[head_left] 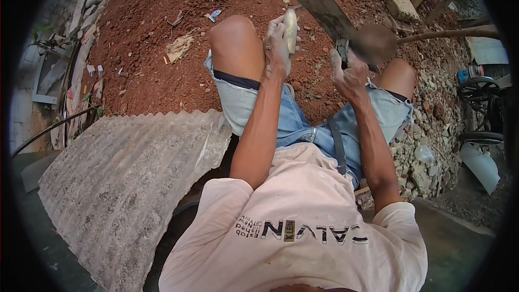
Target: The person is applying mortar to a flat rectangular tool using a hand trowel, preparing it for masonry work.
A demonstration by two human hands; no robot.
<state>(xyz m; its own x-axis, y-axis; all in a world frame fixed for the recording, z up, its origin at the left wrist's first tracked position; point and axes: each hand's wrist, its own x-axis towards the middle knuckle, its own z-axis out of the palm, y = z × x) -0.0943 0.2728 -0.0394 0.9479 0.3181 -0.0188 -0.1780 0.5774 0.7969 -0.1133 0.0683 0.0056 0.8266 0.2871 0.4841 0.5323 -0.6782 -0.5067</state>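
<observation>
My left hand (278,48), above my left knee, is closed around a pale, smooth, elongated piece (291,31) shaped like a tool handle. A short thin metal bit shows by its top end; I cannot tell whether it joins the blade beside it. Between my knees, my right hand (351,74) grips a flat tool with a broad, grey, roughly rectangular metal blade (323,11). Its dark handle part (341,51) sits at my fingers, and the blade slants up and left. A blurred brown round patch (377,44) covers the area right of the blade, so its kind is unclear.
Loose red soil (146,38) spreads ahead, with paper scraps and pebbles. A corrugated grey sheet (135,184) lies at the left. A rough block (399,4) is at the far right, near a wooden stick (448,34). Rubble (427,146) and black wheels (480,94) are rightward.
</observation>
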